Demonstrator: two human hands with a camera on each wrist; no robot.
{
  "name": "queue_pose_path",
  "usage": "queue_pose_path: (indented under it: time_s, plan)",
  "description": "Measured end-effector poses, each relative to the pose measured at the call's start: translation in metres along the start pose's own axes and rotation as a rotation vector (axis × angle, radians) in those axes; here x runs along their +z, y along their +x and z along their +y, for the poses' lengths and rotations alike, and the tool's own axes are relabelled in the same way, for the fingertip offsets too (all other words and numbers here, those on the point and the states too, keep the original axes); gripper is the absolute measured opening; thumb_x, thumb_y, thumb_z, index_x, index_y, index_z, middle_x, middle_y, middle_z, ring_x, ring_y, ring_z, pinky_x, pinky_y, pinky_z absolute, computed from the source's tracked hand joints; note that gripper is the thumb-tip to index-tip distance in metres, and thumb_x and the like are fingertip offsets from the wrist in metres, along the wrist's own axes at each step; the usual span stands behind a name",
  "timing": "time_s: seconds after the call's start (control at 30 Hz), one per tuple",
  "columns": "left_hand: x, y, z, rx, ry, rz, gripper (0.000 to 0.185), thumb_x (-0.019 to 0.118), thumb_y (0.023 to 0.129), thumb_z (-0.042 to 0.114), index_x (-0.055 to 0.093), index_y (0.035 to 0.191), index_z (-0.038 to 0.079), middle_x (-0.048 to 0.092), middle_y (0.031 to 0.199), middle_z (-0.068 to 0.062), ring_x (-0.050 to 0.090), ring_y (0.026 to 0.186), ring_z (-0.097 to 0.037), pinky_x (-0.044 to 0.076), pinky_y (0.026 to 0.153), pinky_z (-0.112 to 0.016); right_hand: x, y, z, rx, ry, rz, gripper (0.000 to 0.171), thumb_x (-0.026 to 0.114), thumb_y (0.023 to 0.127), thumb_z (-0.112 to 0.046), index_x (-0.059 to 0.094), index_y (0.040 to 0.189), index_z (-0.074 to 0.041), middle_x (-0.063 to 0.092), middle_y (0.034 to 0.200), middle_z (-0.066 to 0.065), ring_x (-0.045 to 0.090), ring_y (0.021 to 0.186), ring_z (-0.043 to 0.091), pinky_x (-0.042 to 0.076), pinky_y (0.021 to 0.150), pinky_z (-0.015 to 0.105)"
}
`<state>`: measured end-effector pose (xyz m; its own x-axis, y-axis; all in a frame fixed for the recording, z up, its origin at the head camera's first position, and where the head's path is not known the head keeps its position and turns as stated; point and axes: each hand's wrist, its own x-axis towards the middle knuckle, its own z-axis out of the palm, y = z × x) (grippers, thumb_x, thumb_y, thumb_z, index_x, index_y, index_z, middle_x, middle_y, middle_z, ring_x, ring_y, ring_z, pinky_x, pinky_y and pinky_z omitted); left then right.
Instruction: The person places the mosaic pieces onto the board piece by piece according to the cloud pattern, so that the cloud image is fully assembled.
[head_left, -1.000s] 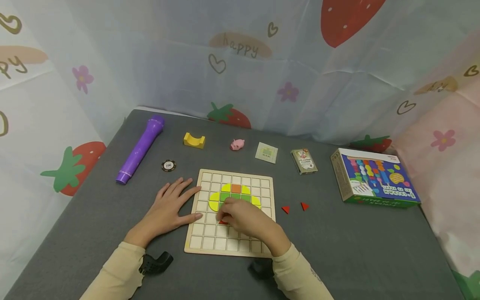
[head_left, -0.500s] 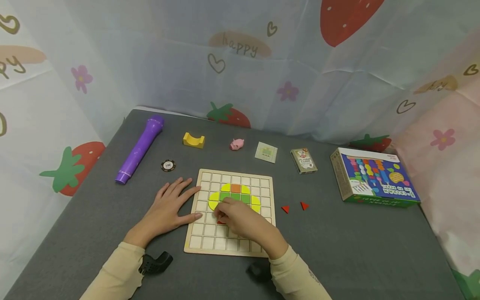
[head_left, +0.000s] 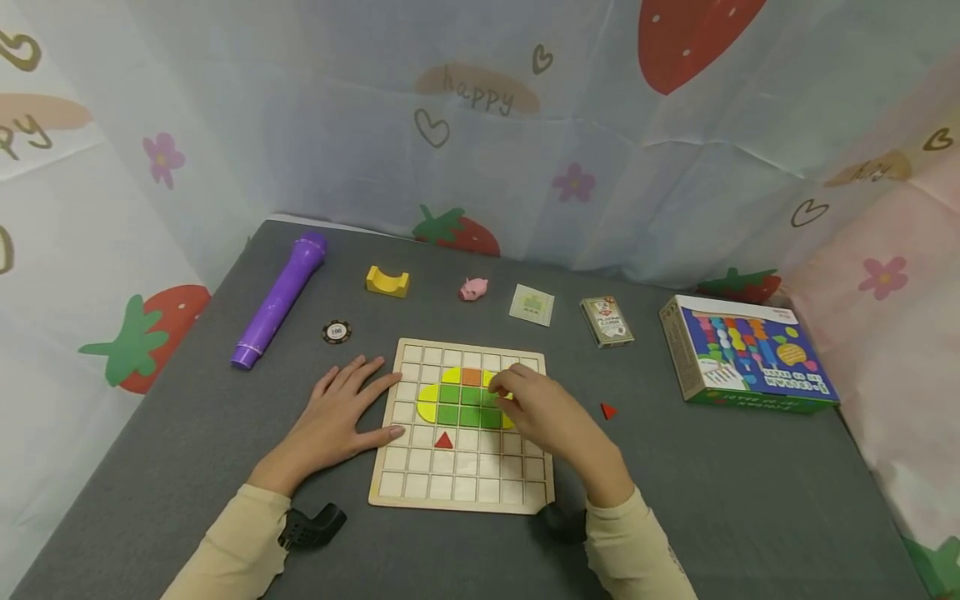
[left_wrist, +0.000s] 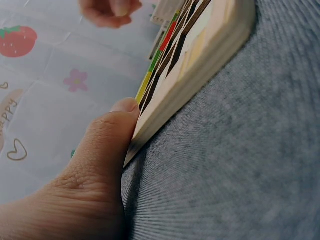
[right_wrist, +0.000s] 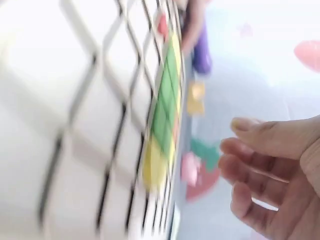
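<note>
Left hand (head_left: 336, 421): flat on the grey table (head_left: 750, 500), fingers straight, thumb pressed against the left edge of the wooden grid board (head_left: 420, 493). Board steadied, not gripped.

Right hand (head_left: 543, 410): above the board's right half, fingers loosely curled, nothing visibly held; wrist view blurred.

Pattern on board: yellow, green and orange tiles (head_left: 467, 398) in the upper centre; red triangle (head_left: 444, 441) seated one row below, left of centre.

Loose red triangle (head_left: 608, 411): on the table, just right of the board.

Step judged in hand: one piece set, right hand free for another. Next move likely calls for a reach right and a fingertip pinch on the small flat triangle.
</note>
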<state>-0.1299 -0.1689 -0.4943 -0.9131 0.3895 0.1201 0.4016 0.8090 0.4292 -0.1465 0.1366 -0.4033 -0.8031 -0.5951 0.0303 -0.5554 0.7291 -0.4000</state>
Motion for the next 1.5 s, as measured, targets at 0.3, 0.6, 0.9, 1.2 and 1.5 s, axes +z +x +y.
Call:
queue_pose_path:
  time_s: [0.3,0.6,0.9,1.2,1.5]
  plan:
    - [0.001,0.001,0.001,-0.007,-0.001,-0.008,0.079,0.06,0.083,0.064,0.038,0.148,0.025,0.029,0.155,-0.01,0.018,0.145,-0.034,0.009,0.114,-0.058,-0.02,-0.039,0.056,0.275,-0.113,-0.044,0.024,0.067,0.09,-0.009,0.064,0.112,-0.003,0.063,0.102,0.008,0.061,0.085,0.019,0.053,0.072,0.036]
    - [0.0,0.0,-0.001,-0.004,0.003,-0.003,0.078,0.06,0.083,0.063,0.038,0.148,0.026,0.03,0.155,-0.01,0.018,0.145,-0.034,0.01,0.114,-0.058,-0.014,-0.045,0.071,0.315,-0.053,-0.092,0.021,0.066,0.09,-0.01,0.064,0.109,-0.001,0.062,0.098,0.01,0.06,0.088,0.023,0.051,0.076,0.04]
    - [0.0,0.0,0.0,-0.006,0.0,-0.003,0.079,0.061,0.083,0.063,0.038,0.148,0.026,0.029,0.155,-0.01,0.018,0.145,-0.034,0.01,0.114,-0.058,-0.013,-0.044,0.073,0.289,-0.041,-0.09,0.008,0.067,0.089,-0.007,0.06,0.091,-0.005,0.055,0.083,0.004,0.05,0.073,0.017,0.045,0.065,0.034]
    - [-0.001,0.0,0.001,-0.01,0.003,-0.003,0.078,0.061,0.083,0.062,0.039,0.148,0.025,0.03,0.155,-0.011,0.018,0.145,-0.034,0.01,0.114,-0.058,-0.012,-0.044,0.068,0.221,-0.04,-0.059,0.01,0.064,0.09,-0.003,0.064,0.101,-0.004,0.057,0.09,0.004,0.054,0.08,0.017,0.049,0.071,0.036]
    - [0.0,0.001,0.001,-0.014,0.01,-0.004,0.078,0.06,0.083,0.063,0.039,0.148,0.025,0.029,0.155,-0.01,0.017,0.145,-0.033,0.009,0.114,-0.058,-0.011,-0.033,0.042,0.089,-0.016,0.053,0.016,0.067,0.09,-0.009,0.066,0.106,-0.009,0.062,0.094,-0.001,0.053,0.077,0.011,0.05,0.069,0.031]
